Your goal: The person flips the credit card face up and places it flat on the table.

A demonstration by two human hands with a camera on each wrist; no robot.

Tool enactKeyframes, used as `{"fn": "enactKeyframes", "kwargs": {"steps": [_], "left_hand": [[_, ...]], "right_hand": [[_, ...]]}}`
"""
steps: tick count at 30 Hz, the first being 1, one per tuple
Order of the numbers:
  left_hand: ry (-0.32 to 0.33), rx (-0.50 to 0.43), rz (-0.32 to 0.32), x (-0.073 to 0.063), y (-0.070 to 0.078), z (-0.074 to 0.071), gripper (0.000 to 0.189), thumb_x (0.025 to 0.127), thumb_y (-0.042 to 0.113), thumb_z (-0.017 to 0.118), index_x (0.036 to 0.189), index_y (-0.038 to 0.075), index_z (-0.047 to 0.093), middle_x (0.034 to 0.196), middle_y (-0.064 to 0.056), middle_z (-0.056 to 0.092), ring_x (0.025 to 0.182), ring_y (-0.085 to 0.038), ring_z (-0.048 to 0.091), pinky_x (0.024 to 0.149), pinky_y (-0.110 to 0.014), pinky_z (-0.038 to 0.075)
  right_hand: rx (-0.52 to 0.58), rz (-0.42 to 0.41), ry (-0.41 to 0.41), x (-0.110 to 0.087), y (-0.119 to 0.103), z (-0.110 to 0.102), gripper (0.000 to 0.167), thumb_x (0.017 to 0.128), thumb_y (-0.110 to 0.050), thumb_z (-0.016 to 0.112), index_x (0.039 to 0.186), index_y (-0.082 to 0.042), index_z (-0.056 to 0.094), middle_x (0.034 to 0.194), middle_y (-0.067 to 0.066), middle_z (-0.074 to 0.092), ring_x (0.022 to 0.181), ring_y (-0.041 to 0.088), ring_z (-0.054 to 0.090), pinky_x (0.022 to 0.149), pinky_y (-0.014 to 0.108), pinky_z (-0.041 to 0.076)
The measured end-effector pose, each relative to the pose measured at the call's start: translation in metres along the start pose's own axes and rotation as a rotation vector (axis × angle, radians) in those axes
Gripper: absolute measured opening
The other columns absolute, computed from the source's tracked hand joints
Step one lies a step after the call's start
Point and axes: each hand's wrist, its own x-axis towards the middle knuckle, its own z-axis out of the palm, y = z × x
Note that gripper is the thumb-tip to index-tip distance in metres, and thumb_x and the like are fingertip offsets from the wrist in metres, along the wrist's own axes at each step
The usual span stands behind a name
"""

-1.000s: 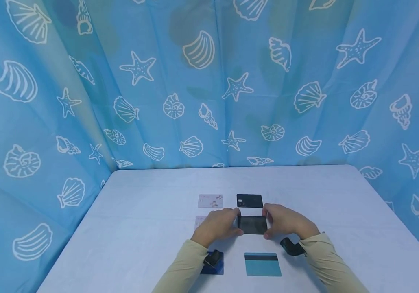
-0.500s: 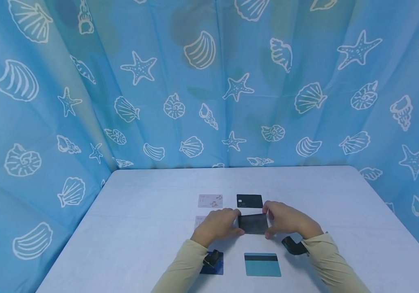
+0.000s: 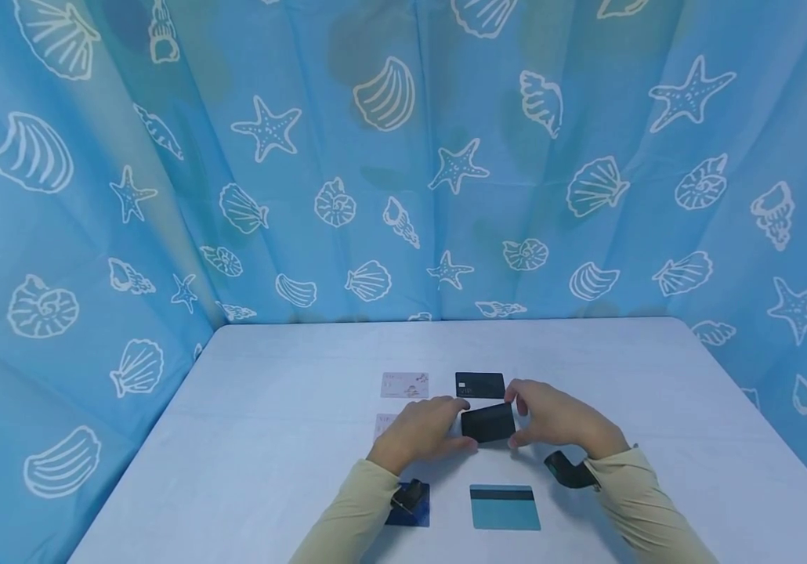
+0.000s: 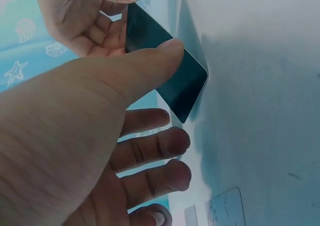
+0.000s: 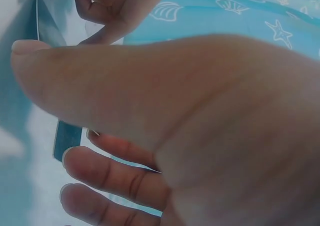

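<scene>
Blue shell-print curtain (image 3: 333, 168) hanging behind white table (image 3: 269, 470); dark card (image 3: 489, 424) lying between two grips.
Long axis is running left to right, right end riding higher in the head view; left hand (image 3: 423, 431) and right hand (image 3: 564, 419) are each pinching one end. Black chip card (image 3: 479, 385) is lying beyond, pale cards (image 3: 405, 385) leftward, teal card (image 3: 505, 513) and partly hidden blue card (image 3: 417, 520) nearer.
</scene>
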Motion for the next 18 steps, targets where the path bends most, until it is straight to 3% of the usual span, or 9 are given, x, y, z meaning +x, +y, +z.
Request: {"fn": "enactKeyframes", "kwargs": {"steps": [18], "left_hand": [[0.06,-0.054,0.084,-0.0031,0.0076,-0.0091,0.064,0.093,0.052,0.073,0.144,0.018,0.059,0.139,-0.001,0.068,0.116,-0.014,0.069,0.097,-0.031,0.057]], "right_hand": [[-0.045,-0.071,0.052,-0.0078,-0.0078,-0.0056,0.061,0.075,-0.022,0.093,0.122,-0.002,0.061,0.096,0.006,0.061,0.085,0.019,0.055,0.073,0.036,0.051]]}}
